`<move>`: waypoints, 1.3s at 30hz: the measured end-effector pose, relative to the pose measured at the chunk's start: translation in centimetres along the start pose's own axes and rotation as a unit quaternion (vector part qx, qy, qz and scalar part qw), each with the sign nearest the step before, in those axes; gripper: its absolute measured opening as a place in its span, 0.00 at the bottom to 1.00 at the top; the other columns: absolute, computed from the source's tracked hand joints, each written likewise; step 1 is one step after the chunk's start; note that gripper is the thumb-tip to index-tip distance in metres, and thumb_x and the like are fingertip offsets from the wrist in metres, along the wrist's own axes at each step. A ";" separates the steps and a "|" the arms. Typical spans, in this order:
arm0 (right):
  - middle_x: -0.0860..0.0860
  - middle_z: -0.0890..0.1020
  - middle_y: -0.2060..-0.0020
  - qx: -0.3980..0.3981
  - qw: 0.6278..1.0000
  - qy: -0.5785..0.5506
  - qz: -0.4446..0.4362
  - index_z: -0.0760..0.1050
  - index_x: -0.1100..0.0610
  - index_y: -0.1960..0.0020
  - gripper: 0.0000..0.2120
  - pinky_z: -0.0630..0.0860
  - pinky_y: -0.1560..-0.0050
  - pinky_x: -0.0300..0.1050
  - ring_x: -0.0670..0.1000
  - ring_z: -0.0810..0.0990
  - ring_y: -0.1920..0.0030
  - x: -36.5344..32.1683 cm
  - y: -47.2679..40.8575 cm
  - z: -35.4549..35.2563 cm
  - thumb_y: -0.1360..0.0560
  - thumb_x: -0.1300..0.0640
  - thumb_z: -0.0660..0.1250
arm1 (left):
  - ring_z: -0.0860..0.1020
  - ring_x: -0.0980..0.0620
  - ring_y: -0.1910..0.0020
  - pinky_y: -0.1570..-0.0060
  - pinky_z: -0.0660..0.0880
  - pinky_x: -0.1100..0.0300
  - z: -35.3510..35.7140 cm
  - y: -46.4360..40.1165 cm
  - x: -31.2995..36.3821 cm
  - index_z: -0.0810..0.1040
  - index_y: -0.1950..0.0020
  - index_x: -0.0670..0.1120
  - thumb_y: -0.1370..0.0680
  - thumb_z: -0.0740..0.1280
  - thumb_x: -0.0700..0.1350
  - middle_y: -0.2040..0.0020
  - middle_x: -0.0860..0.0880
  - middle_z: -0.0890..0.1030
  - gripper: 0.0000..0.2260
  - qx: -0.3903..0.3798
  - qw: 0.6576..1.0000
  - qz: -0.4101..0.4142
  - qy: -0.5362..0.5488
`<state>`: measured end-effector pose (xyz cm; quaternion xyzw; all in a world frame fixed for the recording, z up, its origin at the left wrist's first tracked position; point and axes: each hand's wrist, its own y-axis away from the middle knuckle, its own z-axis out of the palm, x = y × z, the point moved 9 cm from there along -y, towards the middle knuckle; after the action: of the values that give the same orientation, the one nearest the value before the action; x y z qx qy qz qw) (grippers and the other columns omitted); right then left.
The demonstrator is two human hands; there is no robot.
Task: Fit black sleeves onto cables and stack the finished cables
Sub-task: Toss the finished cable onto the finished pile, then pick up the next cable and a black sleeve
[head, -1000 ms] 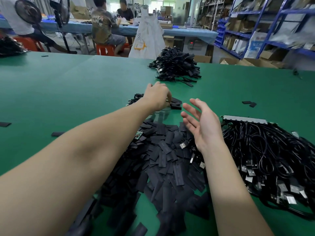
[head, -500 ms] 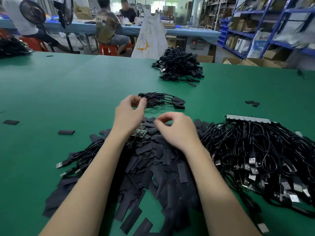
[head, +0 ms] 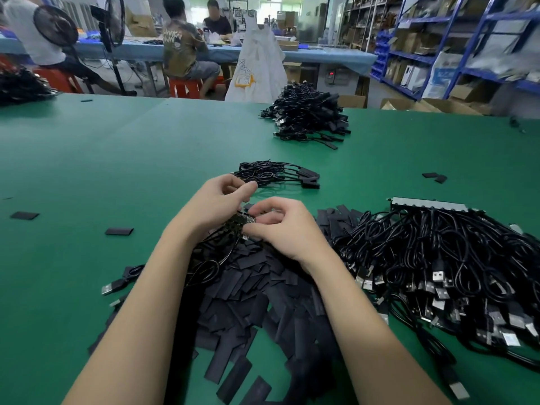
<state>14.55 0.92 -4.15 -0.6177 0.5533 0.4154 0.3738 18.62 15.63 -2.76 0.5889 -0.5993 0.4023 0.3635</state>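
- At 6 o'clock, nearest the camera, a heap of black sleeves (head: 251, 302) lies on the green felt-like surface (head: 87, 159): flat, matte, rectangular strips, overlapping at every angle.
- At 4 o'clock, a dense tangle of unfinished cables (head: 444, 273) rests just beside the heap: thin glossy black cords in loops, with silver metal USB plugs along the near edge.
- At the centre, over the far end of the heap, both hands meet. The left hand (head: 217, 204) has curled fingers and holds a small circuit board (head: 244, 222), dark with tiny components, on the end of a cable. The right hand (head: 285, 226) is curled and pinching at that same board; whether a sleeve is in its grip I cannot tell.
- Just past the hands, toward 12 o'clock, a small stack of finished cables (head: 277, 176) lies in neat loops, the sleeved ends pointing to 3 o'clock.
- Farther, at 1 o'clock, a larger pile of sleeved cables (head: 306, 116) sits near the surface's far edge.
- Loose single sleeves lie at 9 o'clock (head: 119, 231) and at 2 o'clock (head: 435, 177).
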 end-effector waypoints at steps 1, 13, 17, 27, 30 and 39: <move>0.50 0.86 0.60 -0.002 0.998 -0.057 0.010 0.82 0.49 0.55 0.10 0.76 0.56 0.39 0.45 0.81 0.63 0.1 0.0 -0.3 0.31 0.60 0.79 | 0.75 0.54 0.65 0.61 0.71 0.61 -0.1 0.2 -0.1 0.80 0.53 0.49 0.22 0.71 0.56 0.58 0.52 0.85 0.10 -0.022 0.999 -0.014 0.036; 0.53 0.87 0.61 -0.027 0.923 -0.365 0.121 0.81 0.62 0.51 0.08 0.82 0.60 0.37 0.46 0.85 0.62 2.3 0.1 -1.2 0.29 0.68 0.76 | 0.84 0.50 0.56 0.55 0.80 0.63 2.8 1.6 -0.9 0.86 0.51 0.42 0.36 0.77 0.44 0.50 0.41 0.86 0.15 -0.184 0.954 -0.088 0.221; 0.54 0.87 0.61 -0.042 0.912 -0.385 0.139 0.82 0.64 0.49 0.11 0.81 0.61 0.36 0.47 0.86 0.63 2.6 0.2 -1.1 0.31 0.68 0.76 | 0.84 0.49 0.52 0.53 0.80 0.62 3.3 2.0 -0.8 0.87 0.51 0.41 0.35 0.77 0.44 0.48 0.40 0.86 0.15 -0.202 0.949 -0.090 0.223; 0.54 0.85 0.64 -0.057 0.881 -0.440 0.164 0.82 0.64 0.53 0.07 0.81 0.65 0.37 0.46 0.83 0.68 2.2 0.5 -0.4 0.30 0.70 0.74 | 0.84 0.53 0.62 0.63 0.80 0.64 3.8 2.8 0.2 0.88 0.57 0.44 0.32 0.73 0.41 0.57 0.46 0.86 0.07 -0.230 0.926 -0.111 0.277; 0.55 0.85 0.65 -0.058 0.873 -0.454 0.168 0.82 0.64 0.56 0.06 0.81 0.66 0.37 0.47 0.83 0.68 2.2 0.6 -0.2 0.32 0.70 0.74 | 0.84 0.53 0.62 0.62 0.79 0.65 4.0 3.0 -0.1 0.88 0.57 0.45 0.32 0.72 0.42 0.57 0.46 0.86 0.07 -0.236 0.922 -0.124 0.280; 0.54 0.85 0.66 -0.070 0.875 -0.450 0.165 0.86 0.59 0.68 0.04 0.80 0.65 0.36 0.46 0.83 0.69 2.0 0.6 0.1 0.38 0.67 0.76 | 0.84 0.56 0.65 0.65 0.78 0.67 4.1 3.1 -0.1 0.88 0.58 0.45 0.32 0.72 0.42 0.60 0.48 0.86 0.07 -0.242 0.912 -0.135 0.303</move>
<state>14.02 0.18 -6.06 -0.2885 0.3883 0.7420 0.4641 15.64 11.88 -4.71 0.4077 -0.4543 0.3517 0.7097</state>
